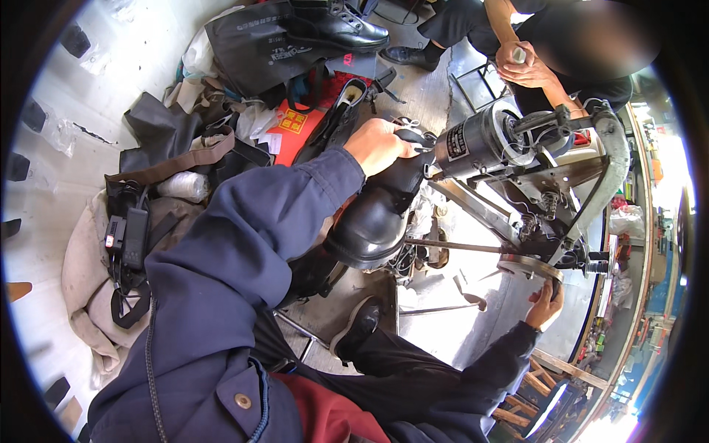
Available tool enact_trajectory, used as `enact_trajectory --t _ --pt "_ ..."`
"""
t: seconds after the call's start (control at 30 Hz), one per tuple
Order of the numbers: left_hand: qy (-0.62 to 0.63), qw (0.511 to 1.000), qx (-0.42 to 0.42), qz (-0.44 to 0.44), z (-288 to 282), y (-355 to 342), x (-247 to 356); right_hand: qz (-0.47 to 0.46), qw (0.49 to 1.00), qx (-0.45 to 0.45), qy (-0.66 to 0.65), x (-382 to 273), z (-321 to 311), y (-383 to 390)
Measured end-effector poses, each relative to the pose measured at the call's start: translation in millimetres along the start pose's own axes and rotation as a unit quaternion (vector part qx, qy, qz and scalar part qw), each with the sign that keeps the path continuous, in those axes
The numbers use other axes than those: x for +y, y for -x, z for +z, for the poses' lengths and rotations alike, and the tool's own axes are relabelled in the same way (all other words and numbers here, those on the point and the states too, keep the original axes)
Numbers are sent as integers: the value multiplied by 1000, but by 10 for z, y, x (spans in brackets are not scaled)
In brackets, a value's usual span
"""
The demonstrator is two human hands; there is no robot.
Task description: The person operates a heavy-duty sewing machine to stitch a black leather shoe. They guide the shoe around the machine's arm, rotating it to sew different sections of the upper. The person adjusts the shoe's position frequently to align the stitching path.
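Observation:
A black leather shoe (369,227) with a rounded, shiny toe sits at the head of a shoe-patching sewing machine (473,140). My left hand (377,148) is closed on its upper edge, close to the machine's needle end. The needle itself I cannot make out. Low on the machine's right side is a round hand wheel (528,267). My right hand (545,306) has its fingers curled around that wheel's rim.
Across from me sits a person whose hands (526,68) hold a small pale object. A black lace-up shoe (336,26) rests on a dark bag (251,48) at the far left. Leather scraps and a thread spool (183,187) lie left; a cluttered shelf (628,244) stands right.

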State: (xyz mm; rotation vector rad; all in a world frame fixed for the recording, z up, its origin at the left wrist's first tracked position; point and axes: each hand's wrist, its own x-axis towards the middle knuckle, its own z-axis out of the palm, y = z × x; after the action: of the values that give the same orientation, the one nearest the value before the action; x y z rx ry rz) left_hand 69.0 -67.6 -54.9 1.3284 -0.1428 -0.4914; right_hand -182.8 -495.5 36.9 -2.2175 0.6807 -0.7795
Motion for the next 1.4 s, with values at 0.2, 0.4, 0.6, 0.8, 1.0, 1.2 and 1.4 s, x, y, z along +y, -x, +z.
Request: enact_trajectory --t 0.2,0.4,0.6,0.8,1.0,1.2,1.4 --pt "-10 1000 8 5 14 16 10 209 972 -91 60 781 382 135" --pt "-1 1000 -3 10 -9 -11 -31 75 975 -195 -72 30 440 327" --pt "40 999 -16 -1 8 70 44 60 995 39 64 448 -67 -134" --pt "20 1000 -6 2 23 113 96 168 954 -248 11 500 688 376" --pt "56 998 -25 -7 15 139 120 0 997 -42 -67 2 40 -5" --pt "20 1000 -13 -8 29 159 144 159 983 -90 -2 653 340 119" --pt "58 998 -18 -1 23 167 110 64 976 -202 -46 19 467 305"
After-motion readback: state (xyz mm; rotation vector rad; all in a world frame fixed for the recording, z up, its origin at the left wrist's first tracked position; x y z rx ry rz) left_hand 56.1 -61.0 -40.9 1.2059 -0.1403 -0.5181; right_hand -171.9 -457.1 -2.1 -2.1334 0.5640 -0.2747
